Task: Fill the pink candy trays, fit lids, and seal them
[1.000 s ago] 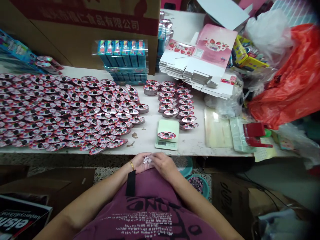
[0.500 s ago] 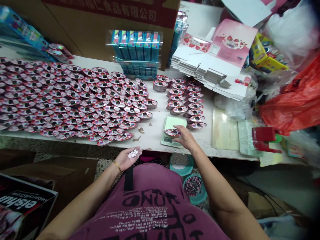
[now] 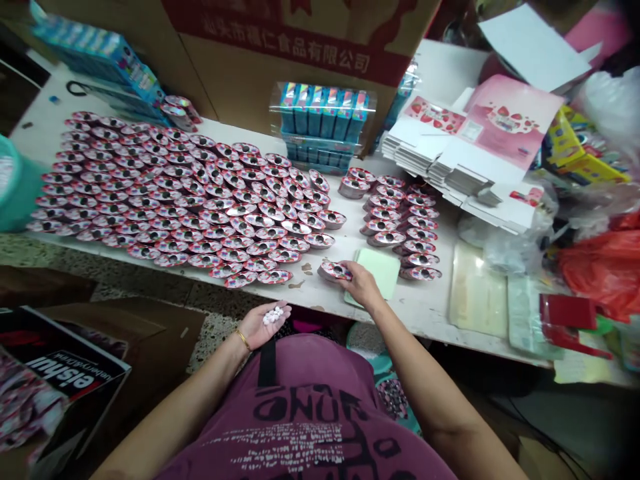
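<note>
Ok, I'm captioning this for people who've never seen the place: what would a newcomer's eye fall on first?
Probably the packed rows of patterned oval containers across the left of the table. Next, perhaps, the right hand gripping one container beside the pale green scale, and the open left hand before the table's edge, small white pieces on its palm. The bright red bag at far right also stands out.

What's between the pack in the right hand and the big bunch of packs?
Only white table with brown marks lies between that pack and the bunch, in the head view.
</note>
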`<state>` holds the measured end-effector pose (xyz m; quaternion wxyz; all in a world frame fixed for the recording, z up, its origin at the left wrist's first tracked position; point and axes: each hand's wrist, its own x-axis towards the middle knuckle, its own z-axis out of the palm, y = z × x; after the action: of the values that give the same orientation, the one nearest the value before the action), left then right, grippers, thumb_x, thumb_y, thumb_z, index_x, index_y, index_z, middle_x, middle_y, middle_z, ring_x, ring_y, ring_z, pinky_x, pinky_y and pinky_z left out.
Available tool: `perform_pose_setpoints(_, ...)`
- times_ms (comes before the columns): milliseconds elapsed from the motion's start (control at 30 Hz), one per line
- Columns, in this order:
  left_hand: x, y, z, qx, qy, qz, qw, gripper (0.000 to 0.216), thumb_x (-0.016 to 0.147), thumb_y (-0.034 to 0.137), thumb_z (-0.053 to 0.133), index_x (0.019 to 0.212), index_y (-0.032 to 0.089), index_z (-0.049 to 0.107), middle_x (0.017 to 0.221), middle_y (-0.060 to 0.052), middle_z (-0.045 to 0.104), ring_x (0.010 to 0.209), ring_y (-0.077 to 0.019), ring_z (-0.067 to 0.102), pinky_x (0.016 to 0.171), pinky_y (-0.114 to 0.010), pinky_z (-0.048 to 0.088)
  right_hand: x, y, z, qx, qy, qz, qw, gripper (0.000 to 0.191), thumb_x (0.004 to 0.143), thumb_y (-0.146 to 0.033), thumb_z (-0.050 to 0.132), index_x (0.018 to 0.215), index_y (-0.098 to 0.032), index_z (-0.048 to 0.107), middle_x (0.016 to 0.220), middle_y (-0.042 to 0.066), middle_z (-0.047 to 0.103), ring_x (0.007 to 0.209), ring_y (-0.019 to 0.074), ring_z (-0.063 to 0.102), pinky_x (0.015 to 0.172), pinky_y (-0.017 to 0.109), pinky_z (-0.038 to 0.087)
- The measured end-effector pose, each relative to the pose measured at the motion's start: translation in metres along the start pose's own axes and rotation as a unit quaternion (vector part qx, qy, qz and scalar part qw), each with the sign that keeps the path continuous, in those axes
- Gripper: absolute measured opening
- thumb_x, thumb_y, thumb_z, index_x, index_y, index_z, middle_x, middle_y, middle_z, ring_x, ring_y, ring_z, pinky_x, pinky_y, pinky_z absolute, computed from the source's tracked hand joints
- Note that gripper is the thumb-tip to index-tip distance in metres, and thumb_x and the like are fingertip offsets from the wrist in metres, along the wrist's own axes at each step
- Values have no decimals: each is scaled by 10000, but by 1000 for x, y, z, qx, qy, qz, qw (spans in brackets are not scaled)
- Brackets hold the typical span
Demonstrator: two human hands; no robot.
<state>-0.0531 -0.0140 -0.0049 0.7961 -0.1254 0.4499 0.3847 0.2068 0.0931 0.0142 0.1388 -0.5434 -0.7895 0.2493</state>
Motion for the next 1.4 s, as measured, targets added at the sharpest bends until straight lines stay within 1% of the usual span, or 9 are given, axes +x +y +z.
perform_pose_setpoints(333, -4, 2, 16, 6, -19, -15, 1000, 199, 761, 103, 440, 867, 28, 590, 808, -157, 640, 711, -180, 621, 616, -236, 509, 16, -54, 40, -69, -2, -53, 996, 334, 733, -189, 508, 1066, -191, 480, 1002, 63, 552, 932, 196, 458, 794, 306, 387)
perform_pose_setpoints(567, 7, 0, 31, 42, -26, -22, 999, 179, 749, 106, 465, 856, 35, 589, 820, -147, 639, 709, -177, 621, 603, -233, 513, -44, 19, -11, -47, 182, 41, 981, 330, 762, -231, 462, 1086, -170, 461, 1020, 81, 538, 930, 210, 464, 808, 338, 386)
perform_pose_setpoints(667, 12, -4, 40, 63, -33, -28, 997, 181, 752, 105, 458, 854, 31, 588, 813, -150, 639, 717, -179, 620, 609, -233, 512, -55, 56, -34, -63, 191, 54, 978, 322, 765, -247, 460, 1078, -172, 475, 1001, 83, 545, 918, 215, 476, 793, 353, 397)
perform_pose_setpoints(733, 14, -8, 48, 75, -46, -34, 995, 187, 754, 106, 455, 863, 31, 587, 827, -152, 638, 734, -180, 619, 623, -235, 509, -60, 64, -43, -73, 183, 40, 980, 370, 757, -280, 491, 1110, -175, 461, 1041, 88, 532, 952, 222, 466, 811, 366, 391)
perform_pose_setpoints(833, 18, -16, 59, 93, -73, -56, 991, 198, 754, 105, 451, 882, 34, 585, 864, -157, 633, 774, -186, 614, 661, -248, 502, -76, 43, -42, -93, 210, 38, 972, 416, 763, -314, 504, 1147, -166, 444, 1096, 113, 498, 1017, 242, 424, 853, 402, 355)
perform_pose_setpoints(900, 21, -24, 64, 109, -86, -74, 988, 208, 744, 95, 457, 896, 27, 583, 880, -160, 632, 799, -194, 610, 699, -261, 493, -92, 11, -31, -76, 190, 3, 979, 331, 799, -278, 454, 1110, -166, 481, 1041, 112, 523, 985, 221, 441, 843, 375, 365)
perform_pose_setpoints(1000, 25, -37, 68, 133, -103, -93, 981, 240, 721, 74, 476, 931, 14, 575, 889, -168, 631, 824, -199, 603, 755, -276, 473, -113, -35, -9, -7, 57, -106, 993, 242, 827, -238, 407, 1025, -196, 538, 897, 67, 565, 852, 164, 489, 764, 288, 406)
perform_pose_setpoints(1067, 26, -45, 69, 145, -108, -93, 979, 254, 710, 68, 488, 946, 20, 570, 889, -165, 632, 834, -194, 600, 767, -274, 465, -120, -50, 0, 32, 7, -108, 994, 224, 834, -250, 400, 991, -208, 553, 845, 49, 564, 799, 146, 493, 728, 266, 411)
perform_pose_setpoints(1400, 31, -52, 72, 216, -104, -104, 965, 293, 691, 79, 543, 980, 42, 564, 911, -157, 625, 829, -196, 598, 766, -273, 448, -137, -21, 0, 90, -22, -29, 995, 164, 820, -264, 433, 837, -192, 580, 785, 32, 545, 759, 130, 487, 696, 245, 405)
